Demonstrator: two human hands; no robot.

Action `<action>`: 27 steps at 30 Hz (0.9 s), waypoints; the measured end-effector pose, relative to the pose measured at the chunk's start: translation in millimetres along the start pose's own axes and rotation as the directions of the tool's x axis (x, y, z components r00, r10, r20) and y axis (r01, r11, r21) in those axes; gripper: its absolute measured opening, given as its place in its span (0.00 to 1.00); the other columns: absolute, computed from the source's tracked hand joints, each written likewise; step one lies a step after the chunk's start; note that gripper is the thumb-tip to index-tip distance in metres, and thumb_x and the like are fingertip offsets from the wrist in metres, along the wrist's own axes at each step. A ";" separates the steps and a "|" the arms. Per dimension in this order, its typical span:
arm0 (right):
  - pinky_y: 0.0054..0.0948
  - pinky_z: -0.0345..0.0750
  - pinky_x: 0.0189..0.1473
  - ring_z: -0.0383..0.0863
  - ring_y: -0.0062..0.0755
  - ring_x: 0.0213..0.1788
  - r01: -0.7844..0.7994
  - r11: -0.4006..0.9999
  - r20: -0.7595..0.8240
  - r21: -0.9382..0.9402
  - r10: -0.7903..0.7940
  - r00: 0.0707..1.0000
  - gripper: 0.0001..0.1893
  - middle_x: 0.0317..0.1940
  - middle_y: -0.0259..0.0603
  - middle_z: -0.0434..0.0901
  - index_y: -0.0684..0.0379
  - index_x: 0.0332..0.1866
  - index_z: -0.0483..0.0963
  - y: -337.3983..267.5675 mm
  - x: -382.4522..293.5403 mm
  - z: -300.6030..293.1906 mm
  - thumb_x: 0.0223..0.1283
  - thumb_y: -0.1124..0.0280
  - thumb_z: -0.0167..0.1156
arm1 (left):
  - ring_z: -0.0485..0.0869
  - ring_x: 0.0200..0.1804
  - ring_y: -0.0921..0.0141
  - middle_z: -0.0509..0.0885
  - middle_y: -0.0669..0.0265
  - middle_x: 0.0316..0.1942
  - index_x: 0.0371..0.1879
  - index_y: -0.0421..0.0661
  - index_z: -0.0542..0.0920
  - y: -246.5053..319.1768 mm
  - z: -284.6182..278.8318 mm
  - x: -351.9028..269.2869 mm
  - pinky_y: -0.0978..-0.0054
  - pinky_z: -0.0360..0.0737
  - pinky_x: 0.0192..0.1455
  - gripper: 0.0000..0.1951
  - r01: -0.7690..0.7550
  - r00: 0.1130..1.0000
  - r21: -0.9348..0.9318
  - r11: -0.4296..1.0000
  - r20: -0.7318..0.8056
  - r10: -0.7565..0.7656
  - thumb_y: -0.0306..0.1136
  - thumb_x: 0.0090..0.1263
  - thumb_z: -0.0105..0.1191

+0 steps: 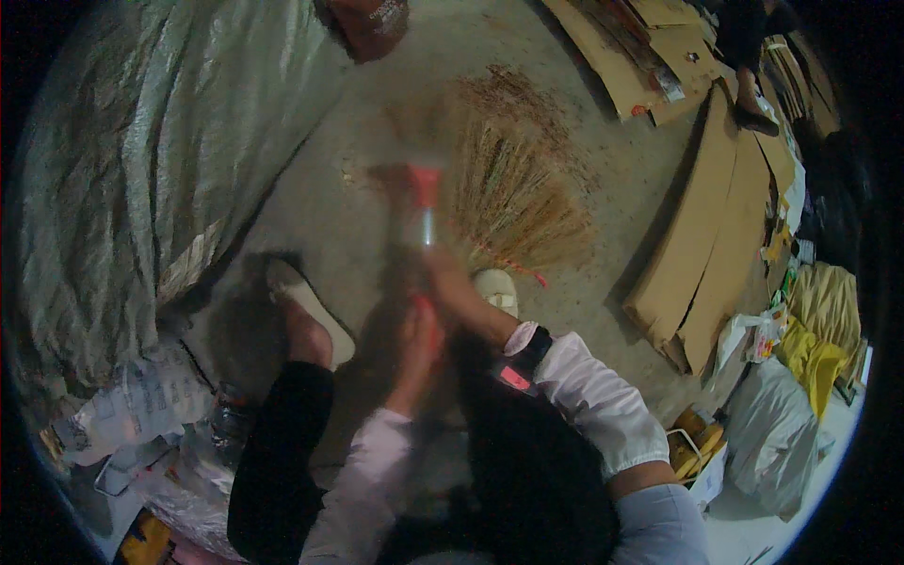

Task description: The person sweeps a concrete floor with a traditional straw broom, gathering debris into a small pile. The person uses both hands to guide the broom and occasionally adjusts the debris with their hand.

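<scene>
My left hand (420,335) is closed around the red lower part of a handle that points away from me. Just beyond it, my right hand (452,282) grips the same handle below a shiny metal section. The handle (427,226) ends in a red collar (425,182); past the collar is a brownish blur, too smeared to make out, possibly bristles. Right of the handle, a fanned bundle of dry straw or broom fibres (519,191) lies on the concrete floor, with a pinkish-red tie (526,270) at its near end, by my right shoe (496,288).
A large woven plastic sheet (191,141) covers the left side. Flattened cardboard (720,233) lies at the right, more cardboard (635,56) at the top. Plastic bags (770,431) and a box holding yellow rolls (696,445) are at lower right. Another person's foot (756,116) shows at upper right.
</scene>
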State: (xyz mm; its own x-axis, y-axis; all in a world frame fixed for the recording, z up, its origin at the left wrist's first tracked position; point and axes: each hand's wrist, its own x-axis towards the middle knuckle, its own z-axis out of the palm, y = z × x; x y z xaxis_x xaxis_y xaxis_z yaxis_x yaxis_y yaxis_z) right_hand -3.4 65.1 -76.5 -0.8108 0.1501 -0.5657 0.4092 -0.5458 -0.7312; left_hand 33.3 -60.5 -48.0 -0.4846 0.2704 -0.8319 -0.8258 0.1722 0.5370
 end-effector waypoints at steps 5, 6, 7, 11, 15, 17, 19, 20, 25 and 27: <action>0.28 0.69 0.27 0.70 0.26 0.25 -0.079 0.993 -0.044 0.085 0.083 0.996 0.17 0.24 0.32 0.72 0.56 0.34 0.71 14.6 -0.8 -11.5 0.70 0.55 0.44 | 0.74 0.53 0.71 0.75 0.64 0.56 0.72 0.42 0.56 -11.2 8.4 8.9 0.77 0.71 0.53 0.34 -0.283 0.958 0.297 0.912 0.040 0.284 0.55 0.76 0.39; 0.29 0.68 0.26 0.70 0.26 0.24 -0.087 0.996 -0.082 0.006 0.088 0.993 0.17 0.24 0.32 0.72 0.56 0.34 0.71 17.8 3.4 -12.3 0.70 0.55 0.44 | 0.73 0.54 0.70 0.73 0.64 0.57 0.72 0.41 0.57 -11.3 9.9 11.0 0.76 0.70 0.55 0.34 -0.303 0.952 0.273 0.913 0.039 0.304 0.54 0.76 0.39; 0.29 0.68 0.26 0.69 0.26 0.24 -0.089 0.994 -0.109 -0.066 0.082 0.991 0.17 0.24 0.32 0.72 0.56 0.33 0.70 20.8 7.5 -11.9 0.70 0.55 0.44 | 0.72 0.56 0.70 0.72 0.63 0.59 0.72 0.41 0.57 -10.9 11.8 11.1 0.76 0.69 0.56 0.34 -0.321 0.946 0.249 0.914 0.037 0.322 0.54 0.76 0.39; 0.31 0.72 0.29 0.72 0.27 0.26 -0.091 0.995 -0.066 -0.034 0.089 0.994 0.19 0.27 0.35 0.75 0.57 0.43 0.71 25.4 18.5 -12.0 0.72 0.52 0.42 | 0.68 0.62 0.68 0.68 0.62 0.65 0.71 0.39 0.57 -3.5 19.6 11.0 0.74 0.64 0.64 0.33 -0.394 0.918 0.151 0.907 0.021 0.395 0.52 0.76 0.39; 0.30 0.71 0.27 0.72 0.26 0.24 -0.066 0.998 -0.049 -0.002 0.065 0.997 0.20 0.27 0.35 0.74 0.56 0.44 0.71 16.7 13.9 -15.2 0.72 0.50 0.42 | 0.70 0.64 0.64 0.71 0.56 0.64 0.68 0.41 0.63 -9.2 23.5 14.7 0.70 0.66 0.65 0.29 -0.096 0.995 0.103 0.990 -0.025 0.099 0.49 0.76 0.40; 0.29 0.70 0.27 0.70 0.25 0.25 -0.068 0.998 -0.055 -0.010 0.067 0.996 0.19 0.26 0.33 0.73 0.56 0.43 0.70 8.7 7.0 -15.6 0.72 0.50 0.41 | 0.69 0.66 0.64 0.69 0.56 0.66 0.69 0.40 0.62 -17.6 22.0 18.4 0.70 0.65 0.66 0.29 -0.092 0.996 0.149 0.985 -0.002 0.093 0.48 0.76 0.41; 0.27 0.69 0.28 0.68 0.22 0.26 -0.143 0.984 -0.070 0.106 0.151 0.986 0.17 0.26 0.31 0.71 0.54 0.40 0.69 -0.4 -1.1 -14.1 0.73 0.53 0.40 | 0.68 0.65 0.64 0.68 0.56 0.66 0.69 0.40 0.62 -25.6 19.0 17.5 0.70 0.65 0.66 0.29 -0.120 0.993 0.201 0.972 0.013 0.120 0.47 0.76 0.41; 0.26 0.69 0.28 0.68 0.21 0.26 -0.122 0.991 -0.059 0.050 0.125 0.990 0.16 0.26 0.30 0.71 0.54 0.40 0.69 -4.6 -6.7 -13.0 0.73 0.53 0.40 | 0.68 0.65 0.64 0.69 0.55 0.65 0.68 0.39 0.62 -28.3 18.6 15.3 0.69 0.66 0.66 0.28 -0.125 0.992 0.216 0.968 0.015 0.125 0.46 0.76 0.41; 0.27 0.69 0.26 0.68 0.23 0.23 -0.048 0.996 -0.008 0.074 0.049 0.999 0.18 0.24 0.31 0.69 0.55 0.44 0.68 -21.4 -24.2 -3.3 0.70 0.49 0.47 | 0.70 0.63 0.62 0.71 0.52 0.63 0.65 0.38 0.66 -18.1 29.5 -9.7 0.67 0.67 0.64 0.25 -0.093 0.995 0.193 0.977 -0.007 0.096 0.42 0.76 0.40; 0.25 0.69 0.27 0.67 0.20 0.24 -0.046 0.997 -0.071 0.055 0.050 0.996 0.17 0.24 0.29 0.68 0.55 0.42 0.68 -28.8 -23.9 -3.9 0.69 0.51 0.51 | 0.71 0.62 0.62 0.72 0.51 0.62 0.64 0.37 0.67 -5.5 36.9 -16.1 0.66 0.68 0.64 0.24 -0.078 0.995 0.208 0.975 -0.038 0.087 0.41 0.77 0.40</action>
State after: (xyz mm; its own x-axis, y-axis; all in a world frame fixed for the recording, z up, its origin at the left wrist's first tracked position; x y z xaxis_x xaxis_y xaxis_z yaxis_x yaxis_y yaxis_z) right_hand 5.8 80.4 -43.3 -0.7576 0.1805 -0.6272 0.4228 -0.5963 -0.6823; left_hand 56.3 -30.9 -32.4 -0.5653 0.2485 -0.7866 -0.7076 0.3439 0.6172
